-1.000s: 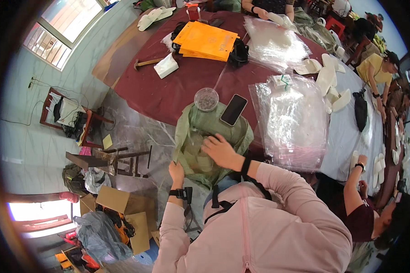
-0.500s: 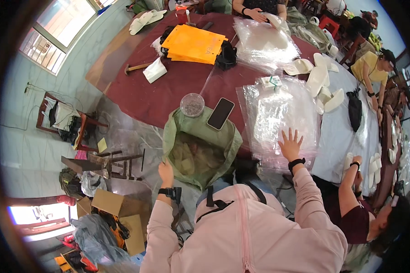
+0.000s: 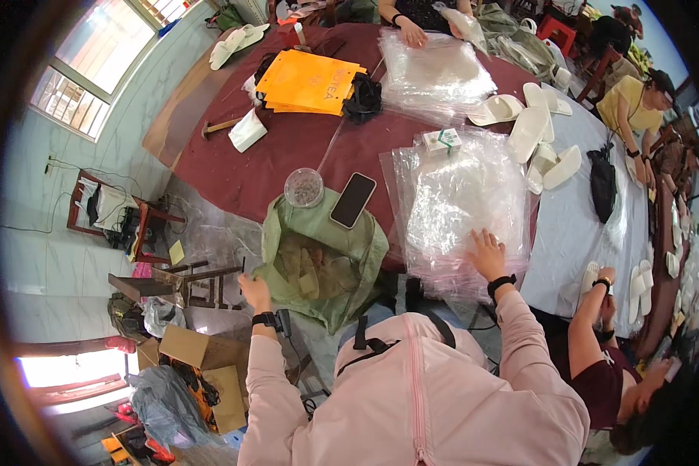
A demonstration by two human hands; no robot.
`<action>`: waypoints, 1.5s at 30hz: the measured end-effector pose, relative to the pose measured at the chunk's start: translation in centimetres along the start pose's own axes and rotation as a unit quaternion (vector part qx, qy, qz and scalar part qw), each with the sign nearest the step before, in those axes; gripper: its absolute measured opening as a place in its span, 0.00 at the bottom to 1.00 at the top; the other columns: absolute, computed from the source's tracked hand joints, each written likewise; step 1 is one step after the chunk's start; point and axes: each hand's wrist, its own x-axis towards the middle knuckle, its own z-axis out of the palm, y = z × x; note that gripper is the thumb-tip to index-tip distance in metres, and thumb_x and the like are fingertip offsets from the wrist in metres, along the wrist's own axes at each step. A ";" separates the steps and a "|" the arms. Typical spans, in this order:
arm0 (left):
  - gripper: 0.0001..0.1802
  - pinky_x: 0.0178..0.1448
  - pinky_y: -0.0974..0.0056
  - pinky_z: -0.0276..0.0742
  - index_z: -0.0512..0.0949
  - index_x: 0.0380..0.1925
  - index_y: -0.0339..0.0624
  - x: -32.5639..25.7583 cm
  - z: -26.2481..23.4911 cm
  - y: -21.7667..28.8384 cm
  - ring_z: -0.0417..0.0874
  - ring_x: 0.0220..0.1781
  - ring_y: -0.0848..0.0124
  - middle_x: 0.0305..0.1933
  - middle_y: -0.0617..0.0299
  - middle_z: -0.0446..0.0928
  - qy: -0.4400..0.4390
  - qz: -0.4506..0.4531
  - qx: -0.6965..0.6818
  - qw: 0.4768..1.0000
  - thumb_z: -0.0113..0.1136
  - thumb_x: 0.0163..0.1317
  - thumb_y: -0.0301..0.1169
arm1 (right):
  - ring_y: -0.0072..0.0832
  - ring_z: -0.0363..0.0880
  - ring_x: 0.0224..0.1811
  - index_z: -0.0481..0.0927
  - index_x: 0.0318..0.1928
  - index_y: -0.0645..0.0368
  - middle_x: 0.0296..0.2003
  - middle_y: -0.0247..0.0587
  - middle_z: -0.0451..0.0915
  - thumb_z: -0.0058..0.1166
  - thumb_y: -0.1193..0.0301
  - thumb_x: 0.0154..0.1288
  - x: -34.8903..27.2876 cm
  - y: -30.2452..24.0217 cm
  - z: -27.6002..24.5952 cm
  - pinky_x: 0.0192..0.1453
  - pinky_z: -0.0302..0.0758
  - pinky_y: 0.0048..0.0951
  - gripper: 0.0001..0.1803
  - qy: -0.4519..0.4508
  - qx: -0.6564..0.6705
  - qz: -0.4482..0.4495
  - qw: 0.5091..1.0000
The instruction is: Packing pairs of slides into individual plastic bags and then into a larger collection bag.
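My left hand [image 3: 255, 293] is closed on the left edge of a green woven sack [image 3: 371, 260], which hangs open at the table's near edge. Inside the sack lie several crumpled, see-through pieces I cannot make out. My right hand [image 3: 488, 255] rests flat, fingers apart, on the near part of a stack of clear plastic bags [image 3: 462, 198]. A small white box [image 3: 442, 140] with green marks lies on that stack. Beside the sack's far rim are a dark-screened phone [image 3: 353, 200] and a round clear tub [image 3: 304, 188] of small grey bits.
Orange bags [image 3: 307, 81], a hammer [image 3: 221, 126] and a white packet [image 3: 248, 130] lie on the dark red table [image 3: 233, 175]. White slippers [image 3: 530, 128] sit to the right. A wooden stool [image 3: 198, 283] stands left; other people work around.
My left hand has moved left, pulling the sack's edge out with it. My right hand has shifted slightly left and down on the bags. The whole view has shifted a little.
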 end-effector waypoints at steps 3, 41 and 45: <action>0.24 0.60 0.49 0.62 0.68 0.51 0.37 -4.1 1.1 4.8 0.64 0.61 0.47 0.59 0.43 0.64 0.150 0.244 0.181 0.941 0.54 0.54 0.32 | 0.43 0.55 0.67 0.57 0.66 0.42 0.66 0.45 0.56 0.52 0.57 0.58 0.0 1.2 0.2 0.64 0.55 0.55 0.36 -0.005 0.005 -0.031 1.000; 0.28 0.68 0.37 0.45 0.65 0.61 0.66 -26.6 21.6 21.9 0.49 0.70 0.45 0.70 0.48 0.50 -0.390 0.661 0.259 0.586 0.52 0.58 0.44 | 0.49 0.61 0.63 0.34 0.70 0.52 0.66 0.60 0.51 0.55 0.75 0.56 4.3 7.1 1.2 0.56 0.70 0.37 0.50 0.171 0.485 0.061 0.856; 0.29 0.67 0.35 0.44 0.64 0.61 0.66 -25.2 21.7 21.1 0.52 0.69 0.45 0.69 0.47 0.53 -0.335 0.697 0.278 0.570 0.52 0.58 0.47 | 0.42 0.78 0.43 0.32 0.70 0.50 0.65 0.55 0.56 0.53 0.75 0.59 2.9 5.6 -1.6 0.38 0.77 0.30 0.48 0.078 0.623 0.144 0.765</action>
